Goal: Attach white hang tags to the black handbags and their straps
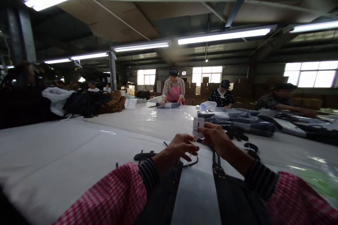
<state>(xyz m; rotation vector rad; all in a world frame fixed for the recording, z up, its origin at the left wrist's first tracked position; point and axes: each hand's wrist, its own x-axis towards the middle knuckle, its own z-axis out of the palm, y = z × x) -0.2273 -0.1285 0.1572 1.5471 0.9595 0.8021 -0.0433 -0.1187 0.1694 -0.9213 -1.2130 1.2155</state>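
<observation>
My right hand [215,137] pinches a small white tag [198,126] and holds it upright over the table. Beside it, my left hand [179,147] has its fingers curled together near the tag's lower end, on something too small to make out, perhaps a thin string. Under both forearms lies a dark garment [232,197] with black straps [185,163] and buckles, spread on the white table [66,147]. Both sleeves are red-and-white check with dark striped cuffs.
Bagged dark garments [237,121] are stacked at the right. A heap of dark and brown clothing [87,103] sits at the far left. A person in a pink apron [173,93] works at the table's far end; two seated people [224,95] are at the right.
</observation>
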